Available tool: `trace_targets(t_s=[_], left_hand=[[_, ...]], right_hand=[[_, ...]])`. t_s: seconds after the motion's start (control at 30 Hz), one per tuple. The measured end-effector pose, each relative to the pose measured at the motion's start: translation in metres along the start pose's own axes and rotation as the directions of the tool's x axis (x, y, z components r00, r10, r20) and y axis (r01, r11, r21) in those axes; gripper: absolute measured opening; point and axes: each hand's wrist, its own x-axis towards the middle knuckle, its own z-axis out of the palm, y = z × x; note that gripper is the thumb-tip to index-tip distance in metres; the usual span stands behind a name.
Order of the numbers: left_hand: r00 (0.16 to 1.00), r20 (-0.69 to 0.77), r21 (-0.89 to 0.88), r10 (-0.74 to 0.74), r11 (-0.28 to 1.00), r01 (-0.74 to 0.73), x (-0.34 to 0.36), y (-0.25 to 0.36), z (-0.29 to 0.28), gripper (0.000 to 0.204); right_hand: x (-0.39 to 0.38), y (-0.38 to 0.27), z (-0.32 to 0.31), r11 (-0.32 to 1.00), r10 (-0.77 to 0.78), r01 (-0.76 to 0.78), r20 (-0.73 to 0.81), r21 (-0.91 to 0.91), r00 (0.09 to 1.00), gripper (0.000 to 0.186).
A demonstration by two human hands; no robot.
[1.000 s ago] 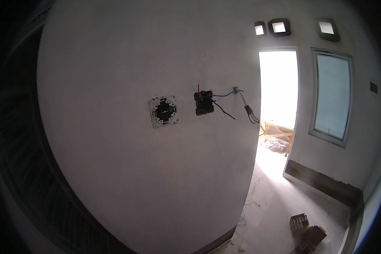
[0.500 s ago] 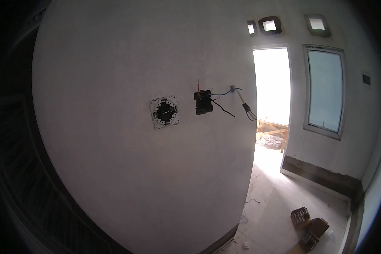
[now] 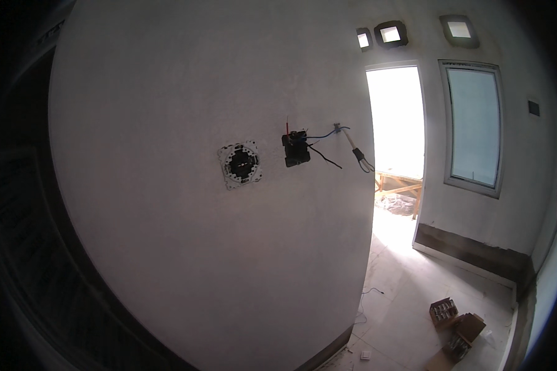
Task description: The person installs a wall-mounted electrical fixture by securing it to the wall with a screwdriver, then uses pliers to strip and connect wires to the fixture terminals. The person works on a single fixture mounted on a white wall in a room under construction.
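Observation:
Neither of my hands shows in the head view. On the pale wall ahead, a round socket insert [image 3: 241,165] with a whitish square mounting frame is set into the surface. Just to its right is a black wall box [image 3: 296,150]. A red wire [image 3: 287,127] sticks up from that box, a black wire [image 3: 325,156] hangs out to the right, and a blue wire [image 3: 320,136] runs toward a small fixing near the wall's edge. From there a pale cable [image 3: 350,140] with a dark wrapped part and looped end droops down.
A bright doorway [image 3: 395,123] opens right of the wall, with a wooden trestle [image 3: 400,180] beyond it. A tall window [image 3: 474,128] stands farther right. Open cardboard boxes [image 3: 470,328] of small items and a small white square piece [image 3: 366,355] lie on the tiled floor.
The view has shifted slightly; the doorway and window sit a little higher and the floor boxes a little to the right. Nothing on the wall has visibly changed.

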Motion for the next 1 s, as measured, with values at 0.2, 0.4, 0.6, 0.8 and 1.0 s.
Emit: trace_targets(t_s=[0.2, 0.4, 0.6, 0.8, 1.0], left_hand=[[1.0, -0.005, 0.011, -0.004, 1.0, 0.004, -0.004, 0.0, 0.001, 0.025], [1.0, -0.013, 0.026, -0.001, 1.0, 0.001, -0.007, 0.0, 0.001, 0.024], [1.0, -0.017, 0.041, -0.002, 0.999, 0.003, -0.01, -0.001, 0.002, 0.023], [1.0, -0.018, 0.057, -0.001, 0.998, 0.002, -0.011, -0.002, 0.003, 0.022], [1.0, -0.021, 0.069, 0.002, 0.998, -0.001, -0.012, -0.004, 0.004, 0.022]], right_hand=[[0.002, 0.002, 0.001, 1.0, -0.002, 0.002, 0.015, 0.003, 1.0, 0.034], [0.002, 0.003, 0.001, 1.0, -0.004, 0.004, 0.015, 0.005, 1.0, 0.035], [0.004, 0.004, 0.003, 1.0, -0.001, 0.001, 0.022, 0.007, 1.0, 0.036], [0.003, 0.005, 0.005, 1.0, 0.0, 0.0, 0.028, 0.014, 1.0, 0.037], [0.004, 0.006, 0.006, 1.0, 0.003, -0.003, 0.03, 0.015, 1.0, 0.039]])
